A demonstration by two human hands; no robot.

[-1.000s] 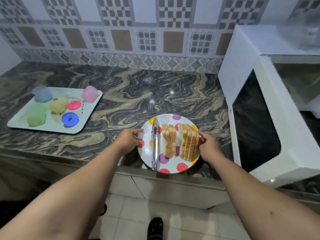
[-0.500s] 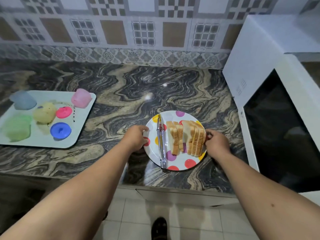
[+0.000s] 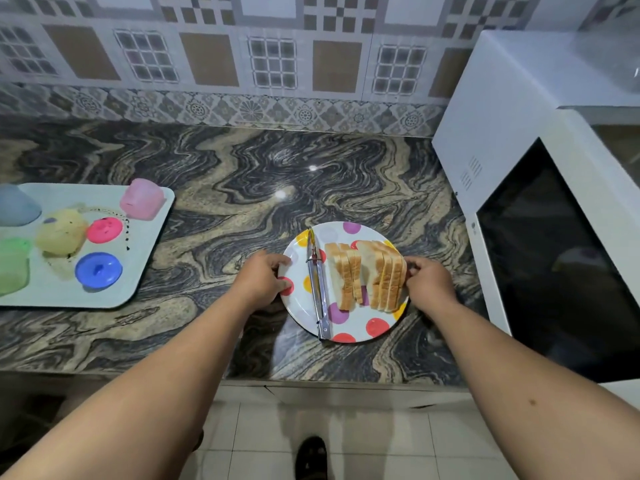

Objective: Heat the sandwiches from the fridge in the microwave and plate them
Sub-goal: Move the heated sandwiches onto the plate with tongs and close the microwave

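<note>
The sandwiches [image 3: 365, 277] stand on edge in two close stacks on the right half of a polka-dot plate [image 3: 377, 329], packed slice against slice so that each props up the next; laid that way they take little room but would topple easily if the plate tipped. A pair of metal tongs [image 3: 318, 289] lies flat along the plate's left half, just beside the bread, its tips pointing to the wall, likely kept there to lift hot slices without touching them. The plate rests on the marbled bench [image 3: 214, 188], near its front edge and close to the microwave [image 3: 512, 133], which seems a handy spot for the short carry to the oven

The left hand [image 3: 263, 280] is curled over the plate's left rim, thumb on top and fingers tucked under or against the edge. The right hand [image 3: 427, 284] grips the opposite rim, its fingertips close to the outer slice. Holding at two opposite points keeps the plate level, which the upright bread needs. Whether the plate is being set down or about to be raised, I cannot tell

The microwave's dark door [image 3: 554, 258] looks closed. Well apart to the left, a pale tray [image 3: 145, 268] carries small coloured cups and lids, out of the way
</note>
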